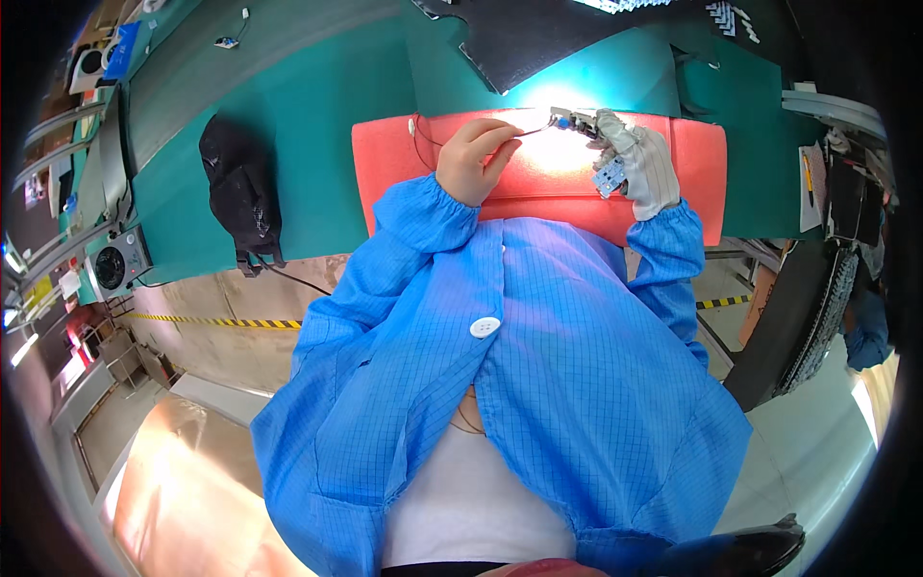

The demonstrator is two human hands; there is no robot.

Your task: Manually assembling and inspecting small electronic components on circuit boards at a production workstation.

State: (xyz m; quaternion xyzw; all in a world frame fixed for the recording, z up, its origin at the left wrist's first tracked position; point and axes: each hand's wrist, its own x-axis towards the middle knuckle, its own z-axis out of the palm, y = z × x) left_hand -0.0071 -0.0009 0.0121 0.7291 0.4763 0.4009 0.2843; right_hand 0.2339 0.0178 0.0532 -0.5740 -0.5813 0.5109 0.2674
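My left hand (471,159), bare, pinches a thin dark wire (535,131) between thumb and fingertips. The wire runs right to a small circuit board (574,122) with a blue part on it. On the hand's other side a loop of wire ends in a small white connector (412,126). My right hand (642,163), in a pale work glove, is closed round the board's right end. A light-blue piece with pale spots (610,178) pokes out below its fingers; whether it belongs to the same board I cannot tell. Both hands are above a red padded mat (538,183).
A green worktop (336,87) lies under the mat. To the left rests a black cloth-like bundle (240,188) with a cable, and beyond it a small fan unit (113,264). A black sheet (529,38) covers the far side. A notepad with a pen (810,183) sits right.
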